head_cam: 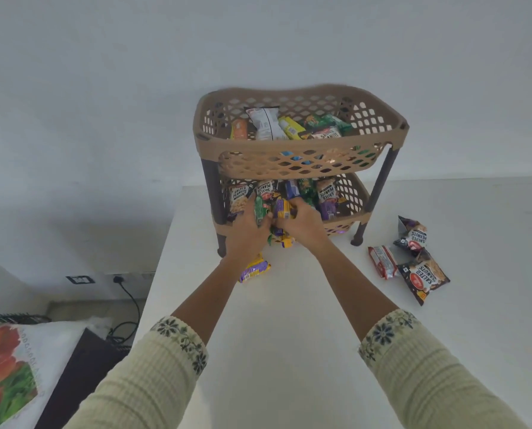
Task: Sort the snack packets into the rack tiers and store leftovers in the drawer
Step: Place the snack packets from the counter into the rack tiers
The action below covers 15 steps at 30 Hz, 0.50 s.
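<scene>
I log both hands at the front of the lower tier (348,219): left hand (246,233) curled round a green packet (261,209), right hand (302,226) clasping a purple-and-yellow packet (281,209), the two hands touching. More packets fill that tier just beyond the fingers and the upper tier (289,147) above them. A yellow-purple packet (254,269) lies on the table (289,305) under the left wrist; a cluster of loose packets (413,261) lies well right of the right hand.

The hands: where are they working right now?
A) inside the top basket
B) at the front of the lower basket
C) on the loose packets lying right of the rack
B: the left hand grips a green packet and the right hand a purple-yellow packet at the lower basket front.
</scene>
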{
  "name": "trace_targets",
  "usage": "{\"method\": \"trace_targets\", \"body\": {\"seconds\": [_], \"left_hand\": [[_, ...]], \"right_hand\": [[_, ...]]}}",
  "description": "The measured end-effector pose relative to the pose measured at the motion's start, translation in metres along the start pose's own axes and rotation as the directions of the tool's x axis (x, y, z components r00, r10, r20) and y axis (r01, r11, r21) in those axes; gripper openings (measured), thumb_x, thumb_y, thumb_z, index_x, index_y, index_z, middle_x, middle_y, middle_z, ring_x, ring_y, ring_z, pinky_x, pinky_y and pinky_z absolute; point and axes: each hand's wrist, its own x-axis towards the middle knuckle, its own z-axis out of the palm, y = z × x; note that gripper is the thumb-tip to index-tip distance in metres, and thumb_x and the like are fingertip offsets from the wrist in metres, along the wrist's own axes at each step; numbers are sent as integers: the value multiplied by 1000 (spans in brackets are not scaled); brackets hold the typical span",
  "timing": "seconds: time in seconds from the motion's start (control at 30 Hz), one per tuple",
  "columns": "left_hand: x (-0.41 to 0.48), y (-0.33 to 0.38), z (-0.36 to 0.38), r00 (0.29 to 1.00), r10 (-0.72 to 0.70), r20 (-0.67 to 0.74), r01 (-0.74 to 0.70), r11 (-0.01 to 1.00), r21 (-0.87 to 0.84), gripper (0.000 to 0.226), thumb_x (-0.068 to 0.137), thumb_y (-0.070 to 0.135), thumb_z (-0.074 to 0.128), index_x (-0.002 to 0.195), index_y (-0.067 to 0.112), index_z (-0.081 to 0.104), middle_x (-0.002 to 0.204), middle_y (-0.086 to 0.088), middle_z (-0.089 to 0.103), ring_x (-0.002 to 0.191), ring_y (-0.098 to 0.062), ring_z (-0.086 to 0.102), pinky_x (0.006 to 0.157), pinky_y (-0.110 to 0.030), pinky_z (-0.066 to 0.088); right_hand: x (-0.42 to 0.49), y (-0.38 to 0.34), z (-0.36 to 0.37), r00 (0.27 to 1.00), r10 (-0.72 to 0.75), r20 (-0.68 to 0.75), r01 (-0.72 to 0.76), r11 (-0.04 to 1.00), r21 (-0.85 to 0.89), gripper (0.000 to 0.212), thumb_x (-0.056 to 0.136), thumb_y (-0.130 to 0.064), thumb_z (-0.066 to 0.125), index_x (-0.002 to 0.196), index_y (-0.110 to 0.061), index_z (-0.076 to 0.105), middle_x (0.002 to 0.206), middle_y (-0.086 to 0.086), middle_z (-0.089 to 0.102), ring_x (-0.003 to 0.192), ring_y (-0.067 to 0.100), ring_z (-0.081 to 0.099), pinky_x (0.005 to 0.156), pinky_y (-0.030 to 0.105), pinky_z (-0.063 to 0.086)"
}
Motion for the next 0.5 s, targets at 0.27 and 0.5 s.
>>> {"method": "trace_targets", "body": {"seconds": [0.27, 0.5], "left_hand": [[68, 16, 6, 990, -123, 74, 112, 985, 130, 54, 98, 27, 40, 150, 26, 22, 145, -22, 38, 125, -42, 47, 95, -50, 44], [83, -6, 14, 960, -245, 133, 165, 883, 440, 59, 94, 23, 49, 147, 30, 24, 138, -23, 41, 118, -43, 51, 87, -49, 47]], "right_hand": [[76, -6, 2, 998, -56, 32, 55, 998, 21, 57, 79, -34, 77, 129, -18, 57, 119, 2, 65, 105, 20, 59, 78, 24, 44], [105, 5, 35, 988, 0, 152, 7, 999, -47, 70, 81, -29, 74, 142, -15, 42, 138, 9, 56, 125, 32, 52, 102, 43, 46]]}}
